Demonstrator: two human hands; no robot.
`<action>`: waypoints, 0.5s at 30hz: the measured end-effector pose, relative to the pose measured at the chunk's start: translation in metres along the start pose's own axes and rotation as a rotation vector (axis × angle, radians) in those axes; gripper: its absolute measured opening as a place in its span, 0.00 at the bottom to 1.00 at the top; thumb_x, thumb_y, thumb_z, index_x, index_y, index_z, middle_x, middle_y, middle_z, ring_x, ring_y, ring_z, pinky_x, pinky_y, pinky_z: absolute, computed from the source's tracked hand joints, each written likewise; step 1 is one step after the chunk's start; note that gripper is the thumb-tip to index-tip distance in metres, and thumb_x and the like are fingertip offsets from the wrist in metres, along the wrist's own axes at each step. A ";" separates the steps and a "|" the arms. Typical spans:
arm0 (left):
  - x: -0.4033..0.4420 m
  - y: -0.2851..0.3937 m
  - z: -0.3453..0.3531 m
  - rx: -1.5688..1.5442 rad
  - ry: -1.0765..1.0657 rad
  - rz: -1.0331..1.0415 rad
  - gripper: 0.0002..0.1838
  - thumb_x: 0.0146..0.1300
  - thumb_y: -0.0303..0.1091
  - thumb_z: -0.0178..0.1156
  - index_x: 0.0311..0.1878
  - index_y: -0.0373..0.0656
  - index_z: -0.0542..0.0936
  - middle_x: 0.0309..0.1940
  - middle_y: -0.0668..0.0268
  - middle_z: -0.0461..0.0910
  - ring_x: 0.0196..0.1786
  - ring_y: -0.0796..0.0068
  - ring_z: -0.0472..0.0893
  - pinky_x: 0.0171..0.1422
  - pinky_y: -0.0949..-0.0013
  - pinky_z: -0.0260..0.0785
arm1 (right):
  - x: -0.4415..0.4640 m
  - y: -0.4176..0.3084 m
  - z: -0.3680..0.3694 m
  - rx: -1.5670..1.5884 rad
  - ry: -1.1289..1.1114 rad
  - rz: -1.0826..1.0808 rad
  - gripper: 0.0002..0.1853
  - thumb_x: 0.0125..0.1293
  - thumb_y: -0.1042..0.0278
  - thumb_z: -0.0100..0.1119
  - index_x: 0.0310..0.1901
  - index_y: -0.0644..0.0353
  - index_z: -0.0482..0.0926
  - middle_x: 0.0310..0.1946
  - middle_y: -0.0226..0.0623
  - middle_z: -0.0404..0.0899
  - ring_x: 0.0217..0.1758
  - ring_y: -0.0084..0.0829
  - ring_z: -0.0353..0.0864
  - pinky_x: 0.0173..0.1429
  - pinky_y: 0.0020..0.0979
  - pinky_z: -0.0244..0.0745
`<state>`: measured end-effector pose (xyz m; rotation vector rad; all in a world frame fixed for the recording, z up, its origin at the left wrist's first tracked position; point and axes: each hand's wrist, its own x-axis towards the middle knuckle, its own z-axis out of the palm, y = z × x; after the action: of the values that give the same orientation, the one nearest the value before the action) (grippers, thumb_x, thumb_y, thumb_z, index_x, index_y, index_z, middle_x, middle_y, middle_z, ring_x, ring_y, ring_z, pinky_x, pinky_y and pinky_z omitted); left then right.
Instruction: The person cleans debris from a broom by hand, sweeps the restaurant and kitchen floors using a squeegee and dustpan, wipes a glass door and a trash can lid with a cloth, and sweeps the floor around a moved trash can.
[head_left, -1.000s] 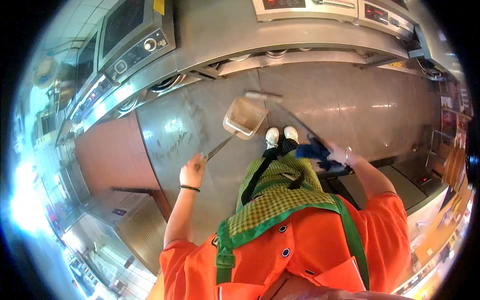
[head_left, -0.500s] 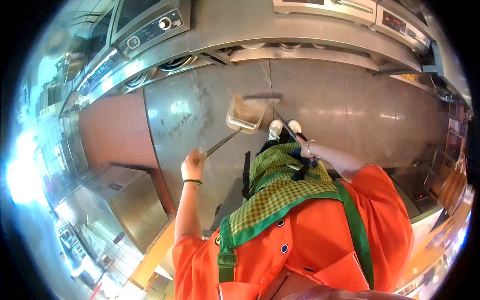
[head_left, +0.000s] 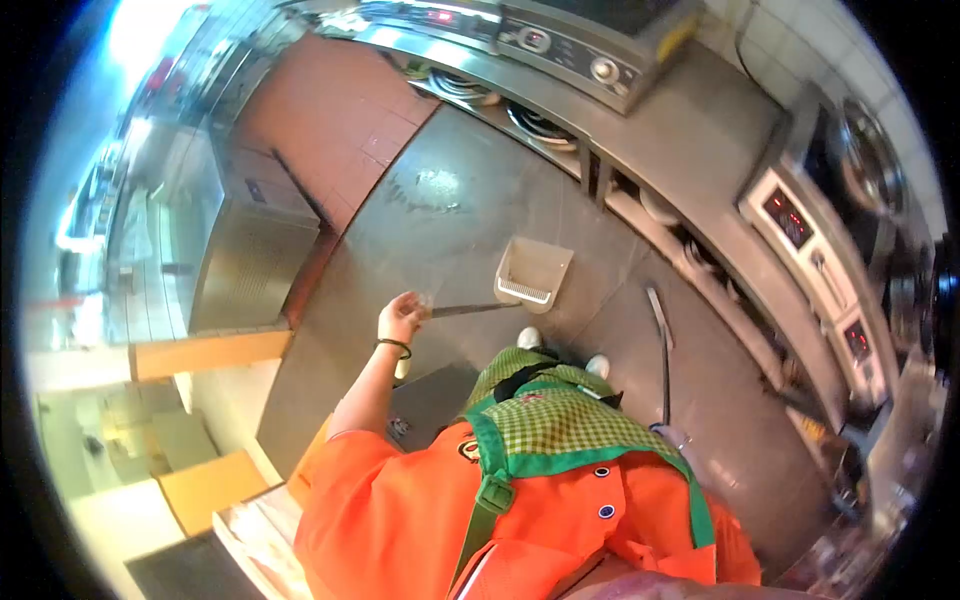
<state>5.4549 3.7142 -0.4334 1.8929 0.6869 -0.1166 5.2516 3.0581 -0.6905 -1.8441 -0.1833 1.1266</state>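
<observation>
Broom (head_left: 666,362) now stands right of the dustpan (head_left: 540,264), no longer over it.
Left hand (head_left: 402,319) curled round the dustpan handle (head_left: 470,310); right hand (head_left: 672,434), grip unclear; steel counter (head_left: 690,110) beyond.

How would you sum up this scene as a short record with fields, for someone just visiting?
Place: kitchen, beside a metal counter
Wearing: orange shirt, green checked apron, white shoes
Left grip: holding the handle of a pale dustpan
Right grip: blurred and partly hidden, at the upper end of a long-handled floor tool; its hold is unclear
Tool's head: apart from the dustpan, on its right in the picture
</observation>
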 end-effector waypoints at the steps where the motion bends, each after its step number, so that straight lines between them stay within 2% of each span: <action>1: 0.005 -0.011 -0.014 -0.067 0.051 -0.042 0.22 0.48 0.23 0.58 0.50 0.36 0.70 0.38 0.61 0.76 0.34 0.73 0.77 0.28 0.76 0.71 | 0.023 0.012 -0.005 0.298 0.048 0.049 0.12 0.60 0.68 0.47 0.42 0.62 0.75 0.40 0.34 0.76 0.43 0.30 0.74 0.49 0.27 0.66; 3: -0.003 0.015 -0.028 -0.121 0.135 -0.070 0.21 0.48 0.24 0.58 0.49 0.35 0.71 0.37 0.62 0.76 0.33 0.74 0.77 0.28 0.75 0.71 | 0.042 -0.047 -0.034 0.754 0.164 0.405 0.11 0.59 0.67 0.47 0.40 0.61 0.75 0.38 0.34 0.76 0.41 0.29 0.74 0.46 0.27 0.66; 5: 0.002 0.026 -0.036 -0.148 0.167 -0.091 0.22 0.48 0.25 0.59 0.49 0.35 0.71 0.36 0.62 0.76 0.32 0.75 0.77 0.28 0.75 0.71 | 0.076 -0.092 -0.056 0.837 0.216 0.521 0.10 0.58 0.67 0.47 0.38 0.61 0.75 0.35 0.34 0.76 0.38 0.29 0.74 0.44 0.27 0.67; 9: 0.041 0.021 -0.090 -0.120 0.197 -0.028 0.22 0.48 0.26 0.59 0.49 0.35 0.71 0.35 0.64 0.76 0.30 0.77 0.76 0.27 0.76 0.71 | 0.166 -0.185 -0.077 0.825 0.217 0.583 0.09 0.56 0.66 0.48 0.34 0.60 0.75 0.31 0.33 0.76 0.33 0.27 0.74 0.39 0.27 0.68; 11: 0.079 -0.002 -0.111 -0.111 0.227 -0.024 0.21 0.48 0.25 0.58 0.49 0.35 0.71 0.36 0.63 0.76 0.30 0.77 0.77 0.28 0.76 0.72 | 0.222 -0.219 -0.085 0.801 0.211 0.559 0.09 0.56 0.65 0.48 0.32 0.60 0.75 0.28 0.32 0.76 0.30 0.27 0.74 0.37 0.27 0.69; 15: 0.136 0.006 -0.167 -0.163 0.291 -0.029 0.22 0.47 0.25 0.58 0.49 0.34 0.71 0.37 0.62 0.77 0.26 0.79 0.76 0.27 0.76 0.70 | 0.328 -0.272 -0.083 0.764 0.194 0.518 0.09 0.54 0.64 0.49 0.29 0.59 0.75 0.23 0.32 0.76 0.25 0.26 0.74 0.32 0.28 0.70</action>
<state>5.5329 3.9136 -0.4094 1.7594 0.8932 0.1955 5.5873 3.3334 -0.6726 -1.3039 0.7780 1.1262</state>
